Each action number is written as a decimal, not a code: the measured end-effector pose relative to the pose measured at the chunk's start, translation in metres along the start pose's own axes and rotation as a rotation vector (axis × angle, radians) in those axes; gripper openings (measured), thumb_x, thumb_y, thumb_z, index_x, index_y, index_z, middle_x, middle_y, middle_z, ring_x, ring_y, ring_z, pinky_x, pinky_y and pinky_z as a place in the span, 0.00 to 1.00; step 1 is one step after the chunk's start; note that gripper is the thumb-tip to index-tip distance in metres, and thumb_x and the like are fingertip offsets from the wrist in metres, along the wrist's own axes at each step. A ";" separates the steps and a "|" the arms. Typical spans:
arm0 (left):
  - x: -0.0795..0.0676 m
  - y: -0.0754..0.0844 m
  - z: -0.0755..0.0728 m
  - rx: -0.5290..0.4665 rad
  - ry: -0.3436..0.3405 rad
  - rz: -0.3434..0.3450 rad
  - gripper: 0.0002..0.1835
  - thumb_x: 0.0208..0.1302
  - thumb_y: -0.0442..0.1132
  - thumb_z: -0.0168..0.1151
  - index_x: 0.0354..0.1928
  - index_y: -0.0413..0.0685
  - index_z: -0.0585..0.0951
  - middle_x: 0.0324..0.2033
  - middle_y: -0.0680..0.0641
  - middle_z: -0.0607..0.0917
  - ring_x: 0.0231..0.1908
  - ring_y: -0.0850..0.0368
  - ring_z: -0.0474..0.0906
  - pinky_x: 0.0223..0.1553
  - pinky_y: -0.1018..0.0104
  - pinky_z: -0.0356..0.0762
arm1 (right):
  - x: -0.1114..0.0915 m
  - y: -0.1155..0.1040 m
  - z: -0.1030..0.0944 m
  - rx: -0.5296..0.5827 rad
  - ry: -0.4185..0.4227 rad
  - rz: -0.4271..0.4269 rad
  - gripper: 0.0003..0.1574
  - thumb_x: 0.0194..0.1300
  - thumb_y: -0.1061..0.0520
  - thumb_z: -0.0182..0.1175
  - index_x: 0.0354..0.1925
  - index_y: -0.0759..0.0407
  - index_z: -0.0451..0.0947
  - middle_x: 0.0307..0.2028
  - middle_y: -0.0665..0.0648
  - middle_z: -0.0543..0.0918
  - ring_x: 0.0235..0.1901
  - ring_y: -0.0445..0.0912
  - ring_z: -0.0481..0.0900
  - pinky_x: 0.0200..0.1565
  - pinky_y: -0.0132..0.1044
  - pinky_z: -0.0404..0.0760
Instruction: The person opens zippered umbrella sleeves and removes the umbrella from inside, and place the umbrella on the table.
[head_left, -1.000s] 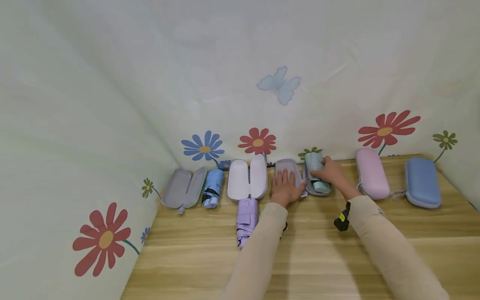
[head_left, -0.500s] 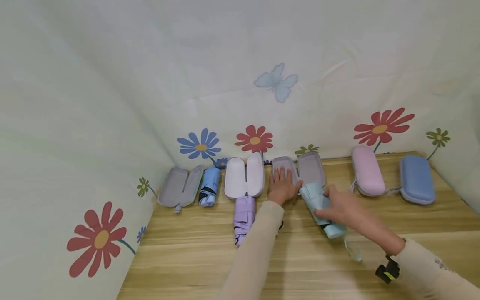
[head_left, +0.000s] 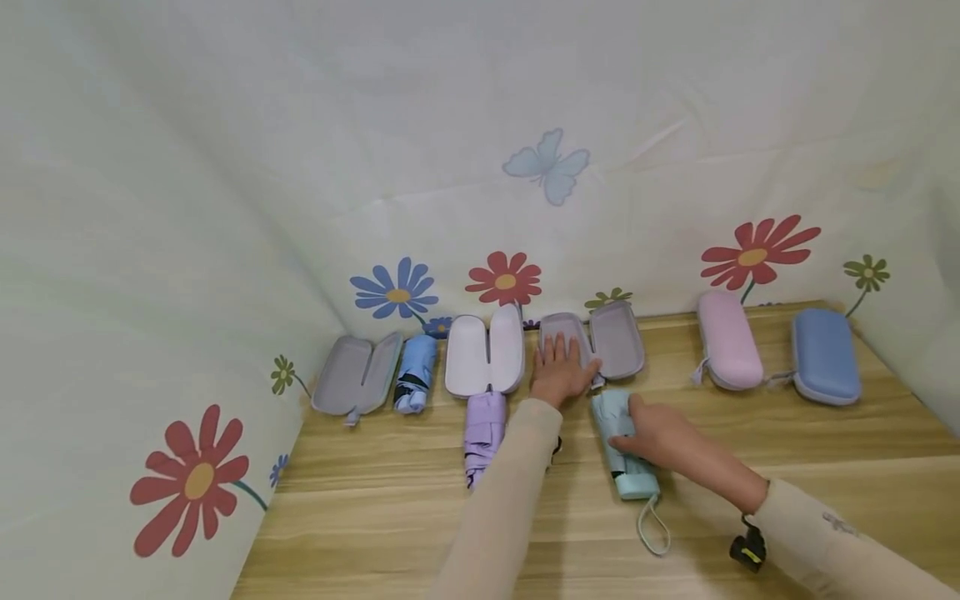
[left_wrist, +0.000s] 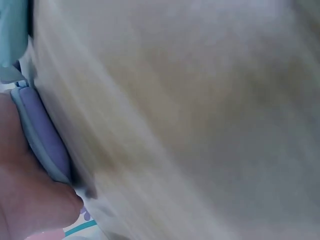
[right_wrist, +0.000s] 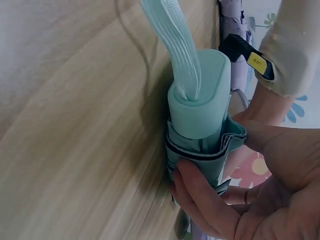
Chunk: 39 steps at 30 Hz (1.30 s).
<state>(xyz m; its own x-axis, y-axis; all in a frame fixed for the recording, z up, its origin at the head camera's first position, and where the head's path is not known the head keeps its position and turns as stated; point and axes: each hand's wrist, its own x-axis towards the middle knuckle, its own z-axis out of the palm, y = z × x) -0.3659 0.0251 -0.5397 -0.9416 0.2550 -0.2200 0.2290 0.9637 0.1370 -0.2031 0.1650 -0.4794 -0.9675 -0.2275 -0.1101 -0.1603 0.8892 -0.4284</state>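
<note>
A folded mint-green umbrella (head_left: pixel 614 414) lies on the table, its wrist loop (head_left: pixel 655 533) trailing toward the near side. My right hand (head_left: pixel 663 433) grips it, thumb on one side and fingers on the other. In the right wrist view the fingers wrap the fabric just below the mint handle end (right_wrist: pixel 197 115). Just beyond the umbrella is an unzipped case with grey lining (head_left: pixel 619 343). On its left half rests my left hand (head_left: pixel 557 375), fingers straight and spread. The left wrist view shows the case's purple outer side (left_wrist: pixel 47 130) beside that hand.
To the left are an open white-lined case (head_left: pixel 467 358), a folded purple umbrella (head_left: pixel 485 429), a folded blue umbrella (head_left: pixel 417 362) and an open grey-lined case (head_left: pixel 341 379). Closed pink (head_left: pixel 729 340) and blue (head_left: pixel 827 354) cases stand at the right. A printed curtain (head_left: pixel 420 167) backs the table.
My right hand has brought the mint umbrella out of the case's right half toward me, down onto the table, and straightened it. My left hand has stayed on the case.
</note>
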 end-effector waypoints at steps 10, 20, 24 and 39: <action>-0.004 -0.012 -0.012 -0.010 -0.032 -0.013 0.42 0.66 0.70 0.32 0.75 0.56 0.45 0.74 0.48 0.41 0.73 0.48 0.31 0.69 0.47 0.34 | 0.019 -0.009 0.001 0.011 -0.017 0.036 0.45 0.56 0.42 0.67 0.54 0.76 0.65 0.36 0.68 0.81 0.32 0.53 0.79 0.32 0.47 0.77; -0.004 -0.016 -0.013 -0.004 -0.068 -0.031 0.42 0.67 0.70 0.29 0.75 0.55 0.43 0.74 0.47 0.38 0.73 0.48 0.28 0.70 0.49 0.31 | 0.032 -0.011 0.008 -0.010 0.021 0.027 0.52 0.53 0.39 0.68 0.56 0.79 0.63 0.38 0.72 0.80 0.36 0.59 0.81 0.33 0.49 0.78; -0.014 -0.013 -0.022 -0.006 -0.033 -0.016 0.40 0.68 0.67 0.33 0.75 0.53 0.47 0.74 0.45 0.42 0.73 0.47 0.33 0.70 0.50 0.35 | 0.034 -0.013 0.009 0.001 0.032 0.037 0.52 0.53 0.38 0.68 0.56 0.78 0.63 0.37 0.72 0.80 0.35 0.58 0.81 0.32 0.49 0.78; 0.026 -0.023 -0.004 0.003 -0.117 -0.023 0.44 0.64 0.72 0.31 0.75 0.56 0.40 0.74 0.48 0.36 0.72 0.49 0.25 0.70 0.49 0.30 | 0.039 -0.017 0.008 0.042 -0.006 0.062 0.55 0.55 0.40 0.67 0.60 0.81 0.58 0.42 0.76 0.79 0.37 0.59 0.81 0.34 0.49 0.78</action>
<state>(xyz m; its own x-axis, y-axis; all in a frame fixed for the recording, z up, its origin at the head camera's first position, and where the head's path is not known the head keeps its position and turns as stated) -0.3964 0.0091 -0.5443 -0.9112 0.2404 -0.3344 0.2087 0.9695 0.1282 -0.2365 0.1381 -0.4841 -0.9742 -0.1746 -0.1433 -0.0912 0.8843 -0.4579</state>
